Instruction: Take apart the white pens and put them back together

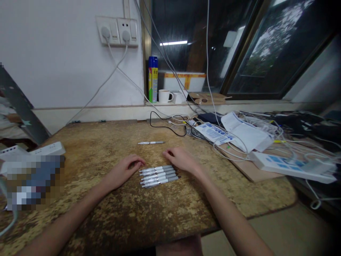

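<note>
Several white-and-grey pens (157,177) lie side by side in a row on the worn wooden table (106,220), in front of me. One more pen (151,143) lies apart, farther back. My left hand (126,169) rests on the table at the left ends of the row, fingers loosely curved and apart, with nothing seen in it. My right hand (179,158) is just behind the right ends of the row, its fingers bent toward the left. No pen shows in it, and its fingertips are near the lone pen's right end without touching it.
At right lie papers (245,131), tangled cables and a white power strip (290,167) on a board. A blurred-out object (37,181) is at left. On the sill stand a spray can (153,80) and a white mug (164,96). A black cable (166,131) loops behind the pens.
</note>
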Demonstrator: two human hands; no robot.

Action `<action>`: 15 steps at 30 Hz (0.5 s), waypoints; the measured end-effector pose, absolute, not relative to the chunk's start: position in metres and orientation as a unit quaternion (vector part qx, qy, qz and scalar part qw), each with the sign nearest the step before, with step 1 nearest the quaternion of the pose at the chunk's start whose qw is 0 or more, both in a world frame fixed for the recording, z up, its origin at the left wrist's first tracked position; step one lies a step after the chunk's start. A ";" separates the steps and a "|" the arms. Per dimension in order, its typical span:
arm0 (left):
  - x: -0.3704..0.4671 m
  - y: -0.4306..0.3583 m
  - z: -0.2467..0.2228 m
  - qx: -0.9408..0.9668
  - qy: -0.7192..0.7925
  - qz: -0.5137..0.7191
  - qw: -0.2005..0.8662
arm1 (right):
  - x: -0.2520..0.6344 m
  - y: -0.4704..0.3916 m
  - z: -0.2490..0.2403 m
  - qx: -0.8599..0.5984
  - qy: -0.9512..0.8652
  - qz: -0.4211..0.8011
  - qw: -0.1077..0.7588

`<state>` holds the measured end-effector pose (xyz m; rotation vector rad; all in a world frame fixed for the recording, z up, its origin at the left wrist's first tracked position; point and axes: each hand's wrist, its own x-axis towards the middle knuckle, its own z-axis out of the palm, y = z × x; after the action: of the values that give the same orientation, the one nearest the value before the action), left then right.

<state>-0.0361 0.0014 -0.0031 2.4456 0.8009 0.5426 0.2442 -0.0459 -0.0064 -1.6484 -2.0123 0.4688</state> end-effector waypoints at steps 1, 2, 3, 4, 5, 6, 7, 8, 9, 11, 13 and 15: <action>-0.032 0.004 -0.003 0.907 0.297 0.206 0.215 | 0.243 -0.045 -0.009 -0.607 -0.734 0.171 0.252; -0.026 0.008 -0.002 0.915 0.298 0.212 0.169 | 0.243 -0.044 -0.011 -0.612 -0.729 0.168 0.258; -0.020 0.013 -0.002 0.923 0.294 0.219 0.120 | 0.243 -0.043 -0.012 -0.615 -0.725 0.166 0.262; -0.013 0.020 -0.001 0.927 0.290 0.226 0.071 | 0.244 -0.042 -0.014 -0.616 -0.723 0.165 0.267; -0.005 0.028 -0.001 0.930 0.289 0.226 0.026 | 0.244 -0.042 -0.015 -0.613 -0.723 0.168 0.271; 0.004 0.037 -0.002 0.929 0.295 0.224 -0.016 | 0.246 -0.042 -0.015 -0.608 -0.724 0.173 0.276; 0.012 0.046 -0.003 0.928 0.304 0.210 -0.052 | 0.247 -0.042 -0.015 -0.601 -0.726 0.180 0.282; 0.020 0.055 -0.005 0.925 0.317 0.194 -0.085 | 0.248 -0.042 -0.015 -0.595 -0.727 0.186 0.289; 0.027 0.063 -0.008 0.920 0.329 0.179 -0.113 | 0.249 -0.042 -0.015 -0.591 -0.726 0.190 0.297; 0.039 0.076 -0.014 0.916 0.339 0.174 -0.124 | 0.251 -0.041 -0.015 -0.599 -0.717 0.189 0.303; 0.046 0.081 -0.018 0.912 0.346 0.177 -0.132 | 0.253 -0.039 -0.016 -0.619 -0.704 0.185 0.295; 0.048 0.078 -0.017 0.910 0.348 0.180 -0.138 | 0.253 -0.037 -0.017 -0.634 -0.688 0.169 0.309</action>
<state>0.0477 0.0779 -0.0169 3.1397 1.2015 0.6200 0.2531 -0.0365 -0.0167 -1.6769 -1.8189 0.4475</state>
